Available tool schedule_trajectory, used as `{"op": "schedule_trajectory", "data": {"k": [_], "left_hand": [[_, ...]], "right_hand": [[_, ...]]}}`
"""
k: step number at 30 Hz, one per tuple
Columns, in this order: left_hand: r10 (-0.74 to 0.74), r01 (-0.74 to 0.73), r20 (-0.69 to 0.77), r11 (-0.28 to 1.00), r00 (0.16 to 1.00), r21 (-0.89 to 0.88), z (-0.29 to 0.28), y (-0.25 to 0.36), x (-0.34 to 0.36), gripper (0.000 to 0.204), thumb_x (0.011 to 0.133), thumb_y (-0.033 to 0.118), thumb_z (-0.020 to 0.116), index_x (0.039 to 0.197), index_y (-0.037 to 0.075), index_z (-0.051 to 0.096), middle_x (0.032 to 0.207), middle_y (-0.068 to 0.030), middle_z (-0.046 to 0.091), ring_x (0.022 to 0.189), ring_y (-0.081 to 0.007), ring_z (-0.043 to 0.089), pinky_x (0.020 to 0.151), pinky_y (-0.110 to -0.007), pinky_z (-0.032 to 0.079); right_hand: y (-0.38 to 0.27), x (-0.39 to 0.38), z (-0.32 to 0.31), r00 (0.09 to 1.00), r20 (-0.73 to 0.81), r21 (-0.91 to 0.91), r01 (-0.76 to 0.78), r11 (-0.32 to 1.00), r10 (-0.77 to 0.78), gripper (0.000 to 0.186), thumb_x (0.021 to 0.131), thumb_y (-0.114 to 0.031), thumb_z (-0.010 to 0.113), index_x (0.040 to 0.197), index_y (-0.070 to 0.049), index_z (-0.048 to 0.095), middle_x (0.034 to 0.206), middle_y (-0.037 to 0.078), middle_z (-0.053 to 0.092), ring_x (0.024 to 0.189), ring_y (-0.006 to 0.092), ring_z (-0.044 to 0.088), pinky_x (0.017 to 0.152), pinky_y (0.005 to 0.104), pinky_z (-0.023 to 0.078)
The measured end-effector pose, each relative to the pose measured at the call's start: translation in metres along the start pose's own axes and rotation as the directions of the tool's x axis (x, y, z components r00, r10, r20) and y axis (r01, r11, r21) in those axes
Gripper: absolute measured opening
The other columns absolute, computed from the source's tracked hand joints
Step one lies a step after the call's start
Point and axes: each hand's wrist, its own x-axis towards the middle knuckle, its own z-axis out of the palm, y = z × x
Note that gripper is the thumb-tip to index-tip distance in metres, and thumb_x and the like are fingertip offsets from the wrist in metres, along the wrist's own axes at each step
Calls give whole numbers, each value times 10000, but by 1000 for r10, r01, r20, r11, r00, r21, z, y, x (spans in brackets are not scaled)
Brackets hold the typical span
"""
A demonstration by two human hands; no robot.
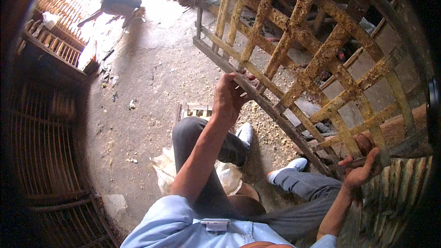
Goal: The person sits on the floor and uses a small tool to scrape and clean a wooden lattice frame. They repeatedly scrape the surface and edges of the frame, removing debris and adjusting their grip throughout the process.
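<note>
Gripping one lattice panel (317, 64), left hand (227, 95) and right hand (362, 173) curl fingers around it.

"Does any writing show on the wooden lattice (303, 81) or the small device (215, 221) against the blue shirt (174, 225)?"
"None can be read there, nor any sign, label or number elsewhere."

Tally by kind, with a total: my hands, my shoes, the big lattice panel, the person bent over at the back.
Left hand and right hand: 2
Left shoe and right shoe: 2
Lattice panel: 1
Person at the back: 1
Total: 6
</note>
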Motion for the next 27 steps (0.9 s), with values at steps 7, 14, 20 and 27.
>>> {"op": "schedule_trajectory", "data": {"k": [7, 14, 20, 27], "left_hand": [[100, -100, -123, 995, 987, 7, -10, 15, 5, 365, 953, 321, 509, 1145, 14, 465, 1029, -177, 591, 928, -305, 686, 842, -474, 592], [154, -124, -246, 983, 957, 132, -12, 18, -2, 364, 977, 414, 499, 1063, 61, 481, 891, -101, 611, 796, -266, 702, 627, -401, 622], [103, -107, -41, 989, 994, -99, -10, 23, 2, 374, 987, 413, 514, 1121, 65, 483, 949, -112, 635, 926, -262, 686, 771, -440, 607], [248, -279, -208, 951, 946, -136, -18, 26, 7, 335, 981, 309, 542, 1137, 23, 463, 996, -107, 568, 920, -257, 658, 846, -464, 607]], "right_hand": [[-6, -3, 15, 968, -250, 146, 0, 989, 37, 601, 1036, -493, 430, 1240, 59, 552, 976, 141, 701, 489, 173, 580, 338, 311, 489], [14, 5, -43, 998, 18, 64, -68, 996, 67, 680, 990, -615, 428, 1329, -35, 533, 1243, 107, 646, 815, 237, 697, 412, 389, 594], [-19, 0, 32, 944, -320, 139, -37, 990, 80, 561, 1035, -497, 441, 1256, 3, 565, 1004, 115, 687, 420, 156, 531, 340, 296, 483], [9, 9, -28, 983, -177, 102, -19, 995, 37, 593, 1048, -515, 383, 1230, 13, 581, 976, 109, 686, 415, 163, 540, 338, 307, 490]]}}
